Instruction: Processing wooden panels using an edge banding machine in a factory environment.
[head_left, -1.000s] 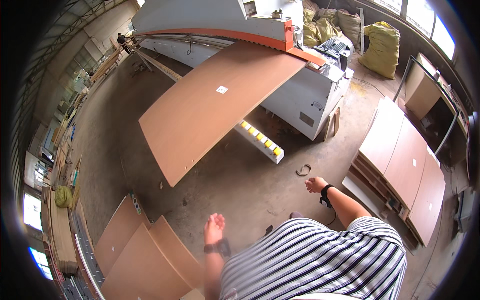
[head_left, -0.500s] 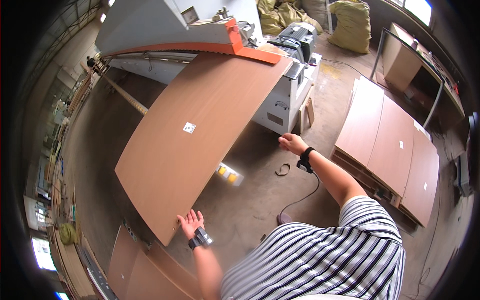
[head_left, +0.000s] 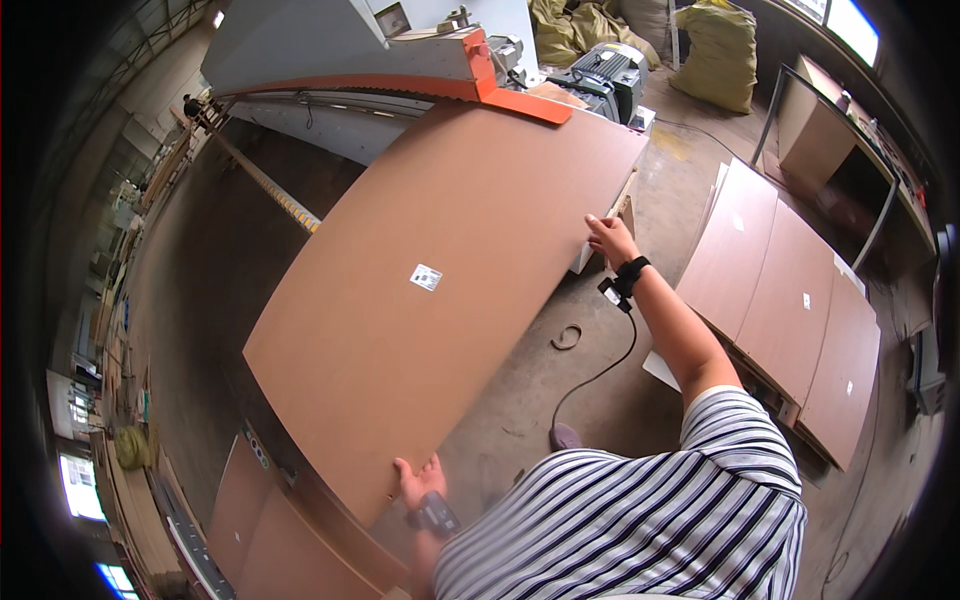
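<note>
A large brown board point(head_left: 440, 290) with a small white label lies across the bed of a grey and orange machine point(head_left: 340, 50). My left hand point(head_left: 418, 484) grips the board's near corner. My right hand point(head_left: 610, 238) holds its right edge, close to the machine's end. Both wrists wear a black band.
A stack of brown boards point(head_left: 790, 300) lies on the floor to the right. More boards point(head_left: 270, 540) lie at the lower left. A cable point(head_left: 600, 370) and a small ring point(head_left: 568, 337) are on the concrete floor. Yellow sacks point(head_left: 715, 50) stand behind the machine.
I have stepped up to the board. Both hands, free a second ago, have reached out and taken hold of its near corner and right edge.
</note>
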